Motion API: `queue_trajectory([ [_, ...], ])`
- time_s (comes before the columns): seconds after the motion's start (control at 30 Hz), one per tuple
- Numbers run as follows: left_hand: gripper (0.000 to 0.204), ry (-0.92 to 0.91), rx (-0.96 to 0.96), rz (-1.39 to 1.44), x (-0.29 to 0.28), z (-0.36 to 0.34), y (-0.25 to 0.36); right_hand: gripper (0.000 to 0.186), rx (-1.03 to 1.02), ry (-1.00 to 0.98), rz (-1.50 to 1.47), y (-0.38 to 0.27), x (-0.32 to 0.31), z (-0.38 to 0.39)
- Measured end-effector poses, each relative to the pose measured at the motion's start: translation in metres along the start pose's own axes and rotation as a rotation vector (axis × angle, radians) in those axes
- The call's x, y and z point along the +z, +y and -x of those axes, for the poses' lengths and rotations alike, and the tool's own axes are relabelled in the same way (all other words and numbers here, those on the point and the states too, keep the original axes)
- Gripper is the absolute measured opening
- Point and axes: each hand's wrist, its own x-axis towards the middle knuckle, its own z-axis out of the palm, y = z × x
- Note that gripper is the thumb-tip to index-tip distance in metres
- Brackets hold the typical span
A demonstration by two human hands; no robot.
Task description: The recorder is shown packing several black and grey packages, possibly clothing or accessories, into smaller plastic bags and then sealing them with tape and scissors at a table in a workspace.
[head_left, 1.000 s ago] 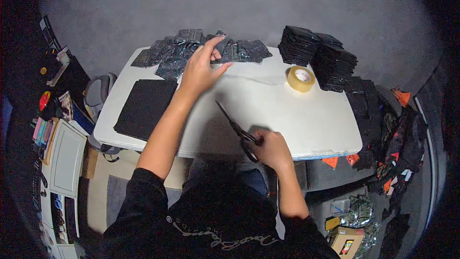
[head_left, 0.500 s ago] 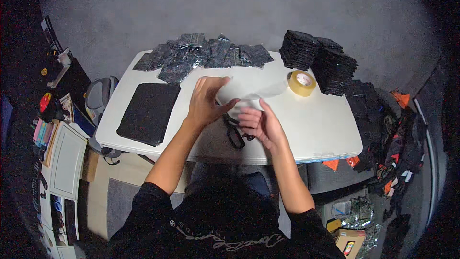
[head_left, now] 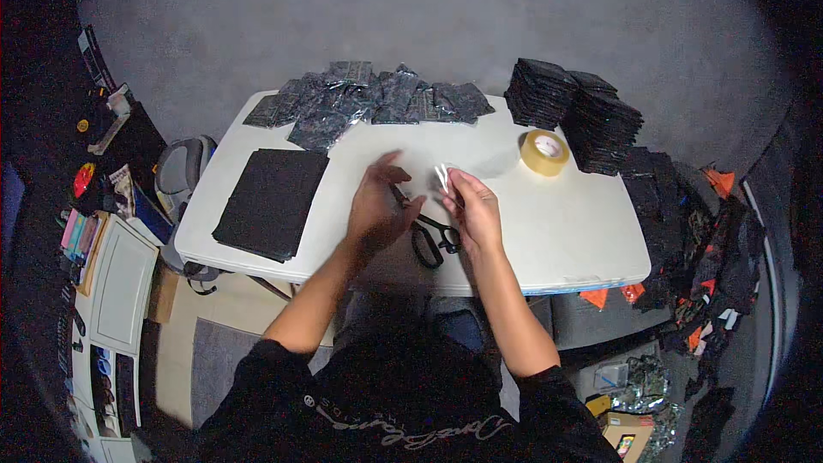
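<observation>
My right hand pinches a small shiny, whitish strip that looks like clear plastic film; its exact kind is hard to make out. Across from it, my left hand has its fingers curved and apart, with nothing visible between them. Black-handled scissors lie on the white table between my hands, their blades partly hidden by my left hand. A stack of flat black sheets or fabric pieces rests left of my left hand. Beyond my right hand stands a roll of clear yellowish tape.
Along the table's far edge lies a heap of dark items in clear plastic bags. Tall stacks of black pieces stand at the far right. Dark garments with orange bits hang beyond the right edge. A white cabinet stands at left.
The translucent sheet stretched between my hands is no longer spread out; a small strip shows in my right fingers. My left hand has drawn slightly down, uncovering more of the scissors.
</observation>
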Motion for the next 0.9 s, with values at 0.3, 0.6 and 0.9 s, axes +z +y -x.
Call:
queue_trajectory([
  [0.3,0.074,0.191,-0.398,0.818,0.041,-0.004,-0.009,0.022,-0.131,-0.026,0.133,0.008,0.016,0.011],
  [0.6,0.069,0.108,-0.378,0.68,0.005,-0.018,-0.011,0.036,-0.441,-0.139,1.095,0.002,-0.005,0.055],
  [0.9,0.067,0.045,-0.144,0.312,-0.009,-0.034,-0.008,0.041,-0.487,-0.201,1.636,-0.006,-0.005,0.059],
])
